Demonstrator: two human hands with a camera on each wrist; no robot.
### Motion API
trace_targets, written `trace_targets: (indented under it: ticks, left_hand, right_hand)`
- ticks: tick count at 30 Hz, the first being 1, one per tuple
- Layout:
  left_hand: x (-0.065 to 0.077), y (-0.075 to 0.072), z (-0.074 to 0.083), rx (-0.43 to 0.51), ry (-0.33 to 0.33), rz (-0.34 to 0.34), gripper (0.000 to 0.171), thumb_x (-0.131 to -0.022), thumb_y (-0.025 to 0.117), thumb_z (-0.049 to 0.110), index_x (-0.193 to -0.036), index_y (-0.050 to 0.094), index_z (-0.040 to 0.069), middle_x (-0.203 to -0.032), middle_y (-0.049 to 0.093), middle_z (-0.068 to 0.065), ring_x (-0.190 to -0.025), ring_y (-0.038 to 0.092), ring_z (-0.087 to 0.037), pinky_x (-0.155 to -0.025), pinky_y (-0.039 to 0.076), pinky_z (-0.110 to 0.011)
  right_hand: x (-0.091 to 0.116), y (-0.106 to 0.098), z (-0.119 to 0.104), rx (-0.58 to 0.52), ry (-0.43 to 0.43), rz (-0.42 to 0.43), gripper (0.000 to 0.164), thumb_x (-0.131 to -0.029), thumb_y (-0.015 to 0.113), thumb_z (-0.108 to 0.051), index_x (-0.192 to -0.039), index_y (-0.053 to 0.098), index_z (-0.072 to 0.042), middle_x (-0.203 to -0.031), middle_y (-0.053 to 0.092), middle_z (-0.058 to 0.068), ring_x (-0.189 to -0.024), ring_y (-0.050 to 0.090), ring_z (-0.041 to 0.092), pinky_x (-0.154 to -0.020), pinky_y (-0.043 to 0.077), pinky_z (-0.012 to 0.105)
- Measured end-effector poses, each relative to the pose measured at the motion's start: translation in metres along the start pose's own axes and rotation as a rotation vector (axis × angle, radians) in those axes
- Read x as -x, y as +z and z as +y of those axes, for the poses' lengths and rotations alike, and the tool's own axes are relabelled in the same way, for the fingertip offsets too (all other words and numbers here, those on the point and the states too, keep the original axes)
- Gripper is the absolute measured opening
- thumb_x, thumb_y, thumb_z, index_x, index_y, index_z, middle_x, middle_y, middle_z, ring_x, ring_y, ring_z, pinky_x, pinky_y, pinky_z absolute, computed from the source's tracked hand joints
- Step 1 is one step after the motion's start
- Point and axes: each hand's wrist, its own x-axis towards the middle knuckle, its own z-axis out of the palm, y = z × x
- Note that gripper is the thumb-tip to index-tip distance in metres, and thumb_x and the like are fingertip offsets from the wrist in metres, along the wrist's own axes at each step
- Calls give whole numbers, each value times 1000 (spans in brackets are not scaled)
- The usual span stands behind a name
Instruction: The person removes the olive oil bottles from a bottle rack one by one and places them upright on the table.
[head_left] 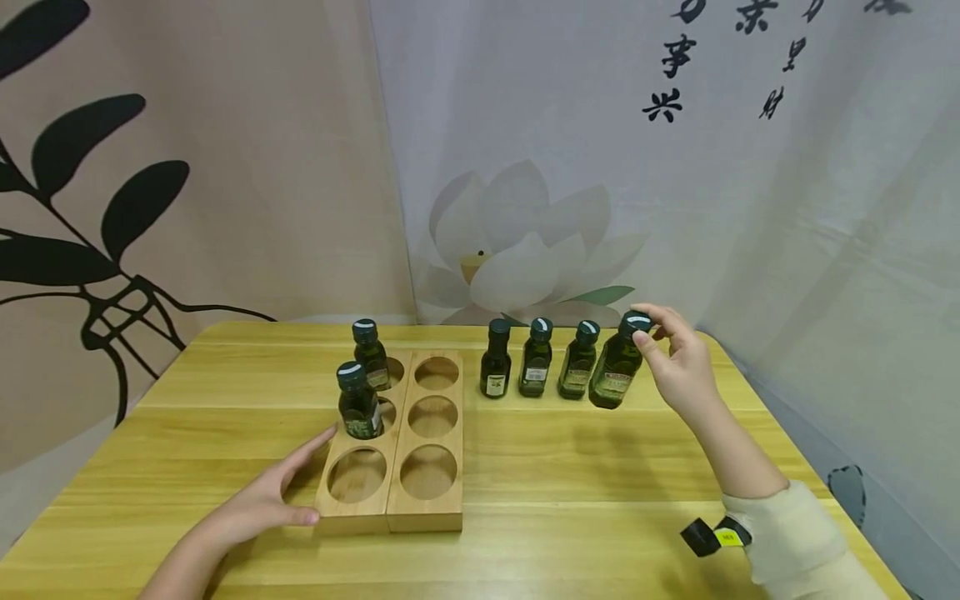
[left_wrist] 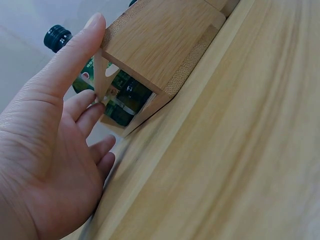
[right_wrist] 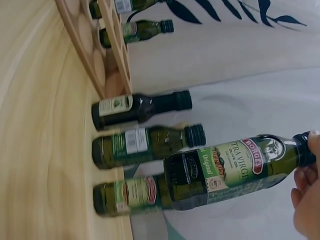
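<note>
My right hand (head_left: 684, 371) pinches a small olive oil bottle (head_left: 617, 371) by its dark cap. The bottle hangs tilted above the table, its green label facing the camera in the right wrist view. My left hand (head_left: 258, 504) rests at the left side of a wooden bottle rack (head_left: 425, 522), thumb near the front corner and fingers spread along the side. Two rows of round holes run through the rack's top. In its left row stand a far bottle (head_left: 372, 358) and a middle bottle (head_left: 359, 404); the nearest left hole and the right row hold nothing.
Right of the rack, three more bottles stand in a line: a slim dark one (head_left: 495, 362), one with a white label patch (head_left: 536, 360), and a green-labelled one (head_left: 578, 364) beside the held bottle. A printed curtain (head_left: 300, 208) hangs behind the wooden table (head_left: 555, 533).
</note>
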Motion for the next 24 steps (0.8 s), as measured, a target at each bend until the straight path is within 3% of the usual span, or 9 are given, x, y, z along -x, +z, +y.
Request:
trace_targets:
  ticks: [9, 18, 24]
  left_hand:
    - [1, -1, 2, -10, -9, 4, 94, -81, 76, 22, -155, 18, 22, -156, 11, -22, -131, 11, -60, -89, 12, -81]
    - [1, -1, 2, 7, -16, -2, 94, -81, 77, 22, -155, 17, 21, -156, 11, -21, -132, 10, -60, -89, 10, -81]
    - [1, -1, 3, 13, -17, -1, 94, -81, 77, 22, -155, 17, 20, -156, 11, -21, -132, 10, -60, -89, 10, -81]
  right_hand:
    - [-14, -9, 19, 17, -26, 17, 30, -90, 59, 9, -119, 61, 5, -103, 57, -3, -84, 44, 12, -71, 37, 19]
    - [-29, -14, 37, 85, 5, -32, 29, -94, 57, 4, -123, 59, 5, -111, 58, 17, -83, 42, 15, -61, 35, 20]
    - [-35, -14, 52, 101, 47, -68, 28, -97, 54, -2, -124, 58, 4, -113, 57, 15, -83, 41, 20, -53, 34, 20]
